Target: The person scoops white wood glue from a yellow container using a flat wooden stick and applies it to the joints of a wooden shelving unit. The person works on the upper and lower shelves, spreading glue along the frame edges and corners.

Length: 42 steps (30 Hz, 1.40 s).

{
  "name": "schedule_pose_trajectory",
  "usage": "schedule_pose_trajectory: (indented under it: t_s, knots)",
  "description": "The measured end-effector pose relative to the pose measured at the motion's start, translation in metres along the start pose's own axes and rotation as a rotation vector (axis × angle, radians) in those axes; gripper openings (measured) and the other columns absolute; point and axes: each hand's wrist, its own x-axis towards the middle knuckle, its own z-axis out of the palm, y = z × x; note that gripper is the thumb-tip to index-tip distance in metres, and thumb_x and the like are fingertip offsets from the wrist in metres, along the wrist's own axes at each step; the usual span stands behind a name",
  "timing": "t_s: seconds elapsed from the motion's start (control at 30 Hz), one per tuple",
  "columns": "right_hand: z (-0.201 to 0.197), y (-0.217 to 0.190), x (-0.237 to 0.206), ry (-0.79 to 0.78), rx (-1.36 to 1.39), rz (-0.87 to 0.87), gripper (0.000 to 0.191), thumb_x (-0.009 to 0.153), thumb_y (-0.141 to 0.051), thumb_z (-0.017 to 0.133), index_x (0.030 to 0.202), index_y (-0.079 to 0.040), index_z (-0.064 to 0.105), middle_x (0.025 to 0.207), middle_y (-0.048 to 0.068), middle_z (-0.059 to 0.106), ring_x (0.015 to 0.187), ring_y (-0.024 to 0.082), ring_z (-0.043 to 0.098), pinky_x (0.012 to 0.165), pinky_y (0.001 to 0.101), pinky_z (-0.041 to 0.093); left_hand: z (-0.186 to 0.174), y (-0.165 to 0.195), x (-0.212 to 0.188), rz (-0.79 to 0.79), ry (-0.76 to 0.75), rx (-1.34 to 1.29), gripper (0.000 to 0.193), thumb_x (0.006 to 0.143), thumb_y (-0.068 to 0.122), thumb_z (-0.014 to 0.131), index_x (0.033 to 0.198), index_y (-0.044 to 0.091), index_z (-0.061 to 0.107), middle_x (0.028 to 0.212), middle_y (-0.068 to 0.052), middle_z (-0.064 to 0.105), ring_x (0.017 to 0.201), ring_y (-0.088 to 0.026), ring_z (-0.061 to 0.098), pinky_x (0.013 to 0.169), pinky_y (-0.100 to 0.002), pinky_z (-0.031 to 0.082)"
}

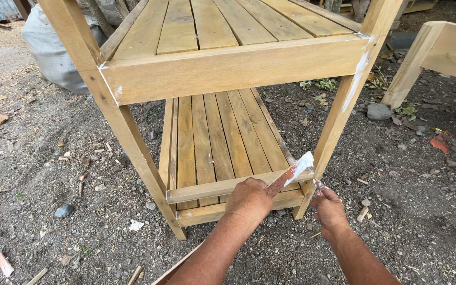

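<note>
Two hands are seen down low at the front right corner of a tall slatted wooden desk (228, 68). A flat putty knife with a reddish blade smeared in white filler (291, 175) is gripped in the left hand (249, 200), fingers curled tight round the handle, with the blade tip laid against the lower front rail (222, 188), right by where it's joined to the right front leg (339, 116). Something small is pinched in the right hand (329, 207), just beside that leg's foot, though what exactly can't be made out, maybe a bit of filler.

White filler streaks (361, 66) can already be spotted up on the top corner joints. A slatted lower shelf (222, 132) is set behind the rail.

Could go sideways pretty easily, I reckon: filler could be dropped off the blade onto the gravelly dirt ground (54, 174) and grit picked up, or the blade could be skidded off the joint and smeared across clean wood. A grey sack (54, 47) and another pale wooden frame (439, 47) are parked further back.
</note>
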Motion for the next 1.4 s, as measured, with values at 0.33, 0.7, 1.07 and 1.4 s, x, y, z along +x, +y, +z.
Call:
schedule_pose_trajectory:
  t_s: [0.33,0.7,1.07,1.4]
  knots:
    - [0.011,0.008,0.01,0.014,0.074,0.018,0.046,0.101,-0.016,0.05,0.146,-0.025,0.056,0.113,0.002,0.063,0.098,0.013,0.054,0.086,0.0398,0.04,0.002,-0.001,-0.001,-0.007,-0.07,0.033,0.023,0.096,0.017,0.061,0.115,0.011,0.073,0.108,-0.015,0.073,0.101,-0.028,0.074,0.093,-0.045,0.06]
    - [0.015,0.001,0.011,-0.039,0.267,0.062,0.06,0.089,0.001,0.05,0.144,-0.024,0.051,0.107,-0.005,0.057,0.093,0.013,0.05,0.088,0.0419,0.041,0.004,-0.001,0.0,-0.089,-0.112,0.033,0.026,0.097,0.015,0.06,0.122,0.013,0.069,0.108,-0.014,0.072,0.1,-0.025,0.075,0.09,-0.044,0.062]
    - [0.012,0.002,0.018,-0.022,0.333,0.106,0.046,0.096,-0.01,0.05,0.139,-0.024,0.06,0.103,0.0,0.055,0.099,0.016,0.052,0.09,0.0438,0.041,0.006,0.0,0.0,-0.021,-0.072,0.029,0.026,0.096,0.016,0.06,0.119,0.013,0.071,0.113,-0.015,0.072,0.106,-0.028,0.073,0.094,-0.045,0.06]
    - [0.017,-0.001,0.009,0.0,0.313,0.092,0.055,0.098,-0.008,0.046,0.149,-0.028,0.055,0.115,0.003,0.057,0.104,0.015,0.053,0.094,0.0435,0.041,0.001,-0.002,-0.003,-0.016,-0.063,0.023,0.023,0.096,0.017,0.061,0.117,0.013,0.071,0.113,-0.015,0.071,0.106,-0.028,0.072,0.093,-0.046,0.059]
